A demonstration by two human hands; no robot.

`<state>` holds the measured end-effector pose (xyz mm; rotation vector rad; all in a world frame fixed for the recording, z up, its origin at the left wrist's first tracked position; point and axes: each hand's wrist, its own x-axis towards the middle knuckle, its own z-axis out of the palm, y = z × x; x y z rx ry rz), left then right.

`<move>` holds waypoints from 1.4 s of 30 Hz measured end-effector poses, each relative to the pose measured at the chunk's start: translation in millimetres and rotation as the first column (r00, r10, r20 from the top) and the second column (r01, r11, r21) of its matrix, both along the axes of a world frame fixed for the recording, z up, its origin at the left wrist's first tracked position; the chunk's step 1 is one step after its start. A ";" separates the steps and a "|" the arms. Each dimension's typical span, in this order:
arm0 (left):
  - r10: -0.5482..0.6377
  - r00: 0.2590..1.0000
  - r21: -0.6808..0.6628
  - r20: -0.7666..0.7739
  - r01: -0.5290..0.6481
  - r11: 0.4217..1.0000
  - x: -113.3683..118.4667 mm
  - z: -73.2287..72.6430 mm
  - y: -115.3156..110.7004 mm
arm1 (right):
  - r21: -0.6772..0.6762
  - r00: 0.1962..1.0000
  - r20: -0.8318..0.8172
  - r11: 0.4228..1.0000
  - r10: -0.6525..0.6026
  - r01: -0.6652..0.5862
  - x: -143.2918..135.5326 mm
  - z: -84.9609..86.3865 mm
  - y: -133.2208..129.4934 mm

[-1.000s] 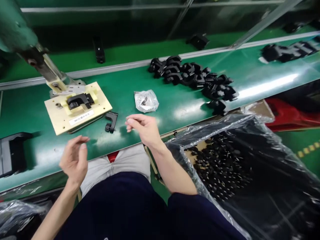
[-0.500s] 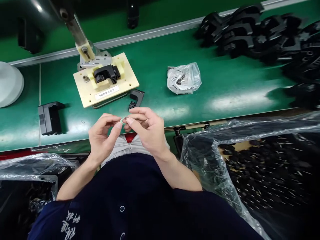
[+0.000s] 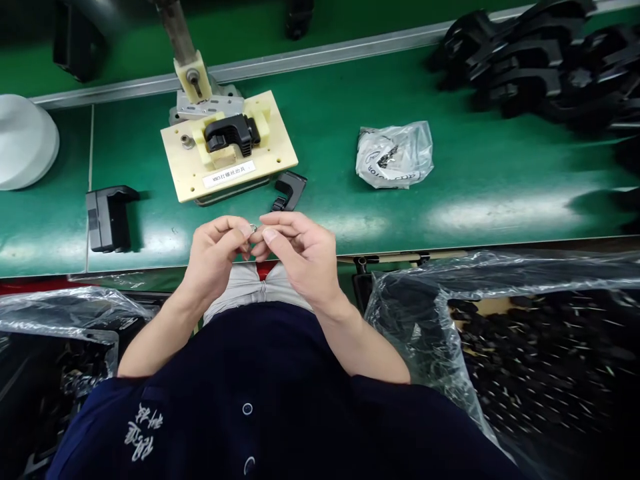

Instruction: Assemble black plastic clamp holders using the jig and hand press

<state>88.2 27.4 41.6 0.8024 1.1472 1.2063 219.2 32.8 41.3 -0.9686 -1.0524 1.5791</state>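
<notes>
My left hand (image 3: 215, 253) pinches a tiny shiny piece (image 3: 253, 228) between thumb and forefinger, too small to name. Close beside it, my right hand (image 3: 305, 257) has its thumb pressed to its fingers; whether anything is in them I cannot make out. Both hands are over the bench's front edge. Just behind them lies a black hook-shaped plastic part (image 3: 290, 191). A similar black part (image 3: 233, 133) sits in the cream fixture (image 3: 180, 173), which bears a white label. To the right rests a clear plastic bag (image 3: 417, 150) with small dark screws in it.
A black bracket (image 3: 111, 220) stands at the left, near a white round object (image 3: 25, 143). Black curved parts (image 3: 525, 73) are heaped at the back right. Plastic-lined bins flank me, the right one (image 3: 540, 353) filled with small black pieces. A metal arm (image 3: 177, 33) rises behind the fixture.
The camera view has shifted, so the bench things appear further right and slightly higher. The tiny piece now shows at my left fingertips; both hands stay close together.
</notes>
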 end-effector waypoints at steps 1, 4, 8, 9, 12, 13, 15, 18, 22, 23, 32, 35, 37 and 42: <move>-0.036 0.997 -0.056 0.069 0.040 0.998 -0.1 -0.2 1.5 | -0.008 1.000 -0.017 1.000 0.010 -0.010 0.0 -0.9 1.4; -0.118 0.977 -0.138 0.176 0.144 0.980 -0.9 -0.7 4.9 | 0.001 0.997 -0.053 0.999 0.050 -0.050 -0.5 -5.5 5.0; -0.177 0.950 -0.208 0.258 0.233 0.950 -4.0 -1.5 8.2 | 0.062 0.989 -0.104 0.993 0.104 -0.098 0.7 -11.8 9.8; -0.188 0.942 -0.223 0.276 0.253 0.941 -5.0 -1.8 8.6 | 0.084 0.989 -0.096 0.991 0.114 -0.106 1.8 -12.5 11.0; -0.218 0.930 -0.229 0.297 0.291 0.929 -7.7 -2.8 7.2 | 0.199 0.993 0.021 0.972 0.120 -0.121 6.5 -12.2 13.4; -0.219 0.933 -0.219 0.286 0.286 0.933 -8.4 -3.2 5.6 | 0.259 0.991 0.088 0.958 0.104 -0.124 8.2 -11.4 13.7; -0.195 0.955 -0.177 0.224 0.237 0.955 -9.4 -3.8 1.3 | 0.395 0.969 0.246 0.910 0.030 -0.129 11.2 -9.7 13.4; -0.107 0.994 -0.011 0.036 0.107 0.994 -10.8 -4.0 -6.0 | 0.557 0.883 0.449 0.814 -0.133 -0.161 13.9 -7.4 12.3; -0.044 0.975 0.194 -0.217 0.088 0.977 -13.3 -3.9 -10.6 | 0.660 0.832 0.507 0.723 -0.225 -0.206 14.5 -6.5 11.1; -0.045 0.966 0.217 -0.256 0.103 0.971 -13.9 -4.2 -10.8 | 0.680 0.836 0.498 0.702 -0.230 -0.212 14.5 -6.8 10.5; -0.063 0.930 0.258 -0.362 0.165 0.952 -17.5 -10.3 -11.7 | 0.687 0.823 0.522 0.682 -0.225 -0.250 13.6 -9.1 4.4; -0.049 0.917 0.283 -0.395 0.173 0.943 -16.0 -11.2 -12.5 | 0.660 0.828 0.514 0.720 -0.225 -0.215 11.5 -7.4 7.4; -0.010 0.908 0.332 -0.419 0.164 0.929 -15.4 -11.2 -9.7 | 0.630 0.842 0.495 0.755 -0.214 -0.179 9.6 -7.0 9.4; 0.300 0.798 0.582 -0.523 0.078 0.809 -32.7 -8.9 30.5 | 0.611 0.861 0.442 0.787 -0.252 -0.083 7.9 -13.9 16.1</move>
